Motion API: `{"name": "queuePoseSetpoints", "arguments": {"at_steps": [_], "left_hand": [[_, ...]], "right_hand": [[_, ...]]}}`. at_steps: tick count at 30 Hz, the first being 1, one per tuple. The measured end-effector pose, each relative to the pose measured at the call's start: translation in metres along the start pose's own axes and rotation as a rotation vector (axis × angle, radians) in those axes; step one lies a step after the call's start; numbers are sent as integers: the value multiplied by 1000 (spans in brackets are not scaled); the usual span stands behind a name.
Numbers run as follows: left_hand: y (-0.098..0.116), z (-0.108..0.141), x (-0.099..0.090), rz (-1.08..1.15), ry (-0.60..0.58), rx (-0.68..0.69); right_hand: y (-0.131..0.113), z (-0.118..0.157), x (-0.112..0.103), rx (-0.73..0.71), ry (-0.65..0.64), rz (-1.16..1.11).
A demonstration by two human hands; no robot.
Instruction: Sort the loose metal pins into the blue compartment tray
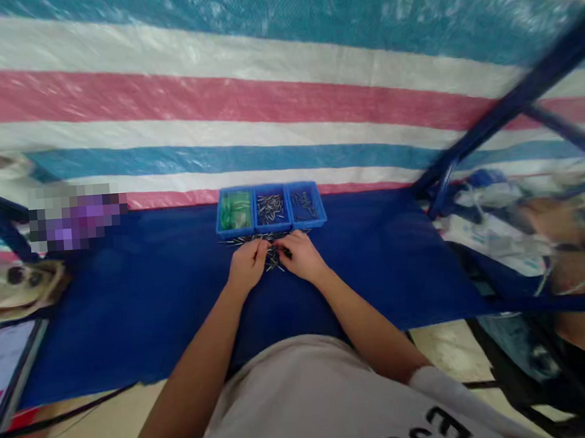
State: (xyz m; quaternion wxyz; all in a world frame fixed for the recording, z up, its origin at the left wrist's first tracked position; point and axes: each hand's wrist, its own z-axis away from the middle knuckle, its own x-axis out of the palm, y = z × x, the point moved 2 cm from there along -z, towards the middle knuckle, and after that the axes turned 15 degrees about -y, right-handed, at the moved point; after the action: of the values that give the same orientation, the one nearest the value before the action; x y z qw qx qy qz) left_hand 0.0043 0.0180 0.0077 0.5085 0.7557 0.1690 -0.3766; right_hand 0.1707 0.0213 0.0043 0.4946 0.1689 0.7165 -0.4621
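My left hand point(248, 263) and my right hand point(301, 255) are close together over the blue table cover point(177, 287). Both have their fingers pinched, and what lies between the fingertips is too small to name. Thin dark metal pieces point(274, 260) lie between and under the hands. More of them point(244, 240) are spread in a row just in front of the tray. That blue tray point(218, 225) has three compartments: green plastic packets point(236, 209) at left, many metal pieces point(270, 208) in the middle, fewer point(303, 205) at right.
A striped tarp point(264, 101) hangs behind the table. Blue metal bars point(505, 107) slant at the right. Blurred white bags point(497, 241) and another person's arm point(577, 272) are beyond the right edge. At left are a beige item point(27, 291) and a pixelated purple patch point(86, 217).
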Motion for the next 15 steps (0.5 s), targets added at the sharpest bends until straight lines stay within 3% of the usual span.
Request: {"name": "queuePoseSetpoints", "arguments": {"at_steps": [15], "left_hand": [[2,3,-2,23,40,17]], "right_hand": [[-2,-1,3,11,-13,-17]]}}
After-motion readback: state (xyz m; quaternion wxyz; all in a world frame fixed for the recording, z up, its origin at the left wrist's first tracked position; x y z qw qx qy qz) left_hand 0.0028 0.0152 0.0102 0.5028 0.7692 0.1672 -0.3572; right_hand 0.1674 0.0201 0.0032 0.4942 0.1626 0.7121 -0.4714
